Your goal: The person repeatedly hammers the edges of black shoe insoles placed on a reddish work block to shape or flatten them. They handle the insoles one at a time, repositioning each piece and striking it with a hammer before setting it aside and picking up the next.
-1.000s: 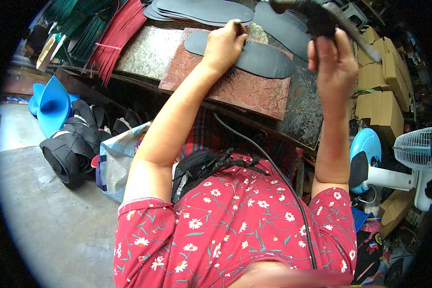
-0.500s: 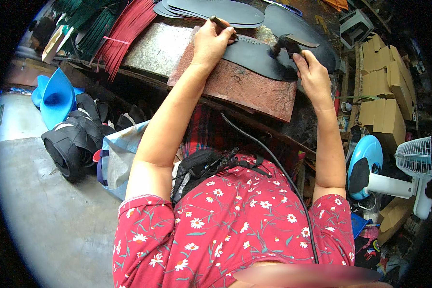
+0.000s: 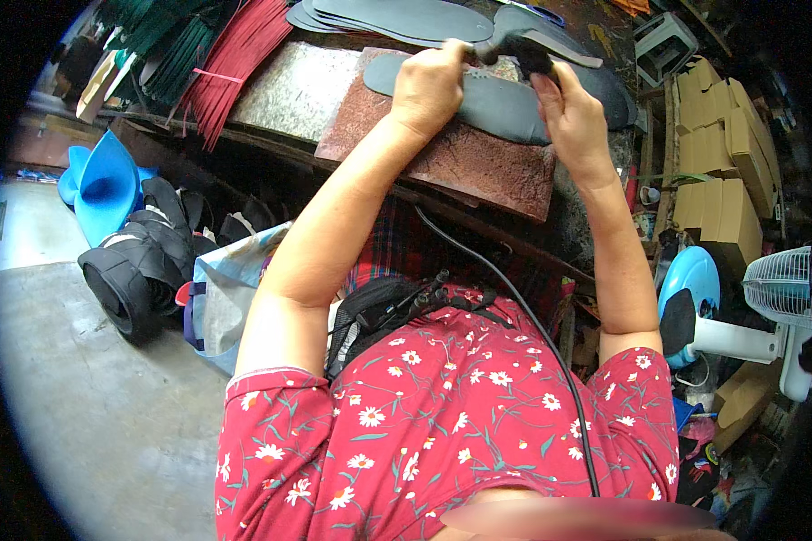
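Observation:
A dark grey shoe sole (image 3: 501, 101) lies on a reddish-brown board (image 3: 487, 180) at the table's near side. Some small holes show near its far edge. My left hand (image 3: 429, 93) is closed in a fist above the sole, around a dark rod-shaped punch that is mostly hidden by the fingers. My right hand (image 3: 573, 117) grips a hammer (image 3: 528, 54) by its dark handle. The hammer's head is close to the top of my left fist; whether it touches the punch I cannot tell.
Grey soles (image 3: 397, 20) are stacked behind the board, with a larger dark sheet (image 3: 604, 90) at right. Bundles of red strips (image 3: 230, 77) and green strips (image 3: 171, 63) lie at left. Cardboard boxes (image 3: 717, 207) and a fan (image 3: 779, 284) stand at right. A black cable (image 3: 505, 270) hangs before me.
My left fist has moved a little right over the sole, and the sole's left end now shows beyond it. The hammer has swung up and left toward the left fist.

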Demonstrator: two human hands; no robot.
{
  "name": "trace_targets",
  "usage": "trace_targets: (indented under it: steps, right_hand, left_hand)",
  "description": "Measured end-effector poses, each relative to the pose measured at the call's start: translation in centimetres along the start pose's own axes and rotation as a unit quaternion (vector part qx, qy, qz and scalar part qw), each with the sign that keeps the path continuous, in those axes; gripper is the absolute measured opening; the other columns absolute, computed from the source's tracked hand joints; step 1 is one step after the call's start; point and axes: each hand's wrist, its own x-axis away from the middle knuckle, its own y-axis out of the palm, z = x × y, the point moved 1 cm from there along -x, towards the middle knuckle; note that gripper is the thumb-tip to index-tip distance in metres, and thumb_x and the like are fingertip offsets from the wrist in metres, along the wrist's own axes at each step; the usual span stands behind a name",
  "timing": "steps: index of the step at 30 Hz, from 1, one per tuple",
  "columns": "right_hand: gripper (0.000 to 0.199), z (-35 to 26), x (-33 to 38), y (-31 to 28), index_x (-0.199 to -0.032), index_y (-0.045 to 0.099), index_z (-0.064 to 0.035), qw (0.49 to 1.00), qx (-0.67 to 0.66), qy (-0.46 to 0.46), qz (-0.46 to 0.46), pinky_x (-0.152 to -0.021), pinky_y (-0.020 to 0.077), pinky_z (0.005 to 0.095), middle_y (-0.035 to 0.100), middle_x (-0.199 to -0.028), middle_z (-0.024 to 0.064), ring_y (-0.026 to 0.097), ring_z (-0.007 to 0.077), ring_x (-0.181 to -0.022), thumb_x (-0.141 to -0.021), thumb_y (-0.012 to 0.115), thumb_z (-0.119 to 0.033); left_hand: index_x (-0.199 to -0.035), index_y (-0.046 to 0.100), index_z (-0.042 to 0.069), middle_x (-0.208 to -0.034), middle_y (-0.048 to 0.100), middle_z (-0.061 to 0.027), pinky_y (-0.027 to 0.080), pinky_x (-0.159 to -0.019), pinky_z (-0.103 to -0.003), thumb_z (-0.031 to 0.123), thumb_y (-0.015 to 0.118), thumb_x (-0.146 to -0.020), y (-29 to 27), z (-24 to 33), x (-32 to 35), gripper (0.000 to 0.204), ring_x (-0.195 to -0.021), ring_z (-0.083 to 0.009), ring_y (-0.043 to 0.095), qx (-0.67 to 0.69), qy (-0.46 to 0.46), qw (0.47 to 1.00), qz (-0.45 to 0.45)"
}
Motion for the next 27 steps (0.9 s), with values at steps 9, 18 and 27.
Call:
trace_targets:
  steps: [9,18,27]
  right_hand:
    - [0.032,-0.3,0.4,-4.4,-0.104,0.064,-0.0081,0.995,-0.1,-0.014,-0.001,-0.053,0.044,0.0283,0.06,-0.064,0.0029,0.056,0.0101,-0.057,-0.097,0.058,-0.039]
    - [0.033,1.4,0.6,-0.2,-0.106,0.062,-0.0126,0.999,0.033,0.009,-0.002,-0.065,0.049,0.0468,0.065,-0.079,0.0207,0.062,0.0451,-0.083,-0.096,0.056,-0.044]
    - [0.029,-0.1,1.0,-4.5,-0.101,0.063,-0.0065,0.991,-0.135,-0.02,0.014,-0.049,0.0376,0.0198,0.055,-0.069,-0.003,0.047,0.0033,-0.055,-0.1,0.055,-0.034]
  left_hand:
    - [-0.101,0.059,-0.001,-0.086,0.07,-0.0096,0.058,-0.068,-0.027,0.007,0.064,-0.092,0.8,-2.4,-0.3,0.014,-0.081,-0.0148,0.069,0.335,-0.196,0.921,-0.036]
    - [-0.101,0.058,0.002,-0.083,0.069,-0.0175,0.057,-0.066,-0.036,0.014,0.069,-0.088,0.4,0.2,-0.3,0.021,-0.078,-0.0308,0.071,0.061,-0.031,0.998,0.0]
    - [-0.095,0.063,0.002,-0.079,0.071,-0.0113,0.057,-0.066,-0.031,0.011,0.071,-0.085,0.7,-1.3,-0.4,0.016,-0.072,-0.0186,0.071,0.3,-0.141,0.944,-0.004]
